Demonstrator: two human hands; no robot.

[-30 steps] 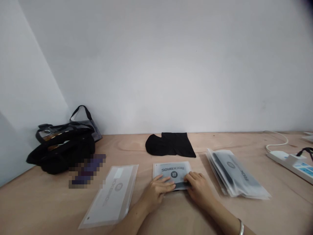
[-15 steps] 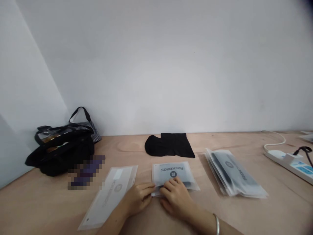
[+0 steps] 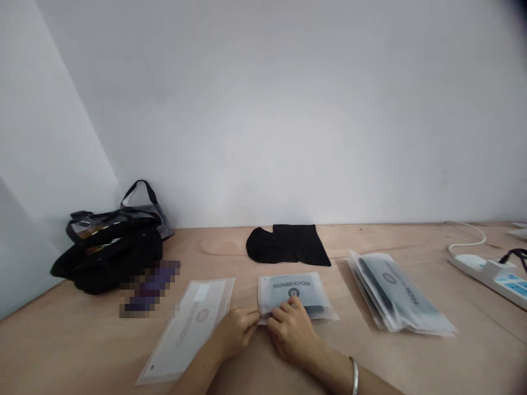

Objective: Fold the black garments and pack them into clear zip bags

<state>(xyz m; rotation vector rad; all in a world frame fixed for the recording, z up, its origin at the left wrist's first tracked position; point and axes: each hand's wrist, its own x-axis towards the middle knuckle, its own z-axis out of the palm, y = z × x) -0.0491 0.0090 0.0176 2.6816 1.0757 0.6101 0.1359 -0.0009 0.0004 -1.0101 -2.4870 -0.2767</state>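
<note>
A frosted plastic zip bag printed ROCKBROS lies flat on the table in front of me, with something dark folded inside. My left hand pinches the bag's near left corner between thumb and fingers. Close beside it, my right hand has its fingers curled on the bag's near edge, and the index finger rests up by the printed logo. Whether the right fingers grip a slider is hidden. A silver bangle circles the right wrist. Left of the hands lies a flat frosted bag, partly behind my left forearm.
Several filled frosted bags are stacked at the right. A folded black cloth piece lies by the wall. Black bags and a blurred purple item stand left. A white power strip with cables sits far right.
My right hand has slid a little left along the bag's near edge, closer to my left hand. My left hand stays at the corner. The view has shifted slightly.
</note>
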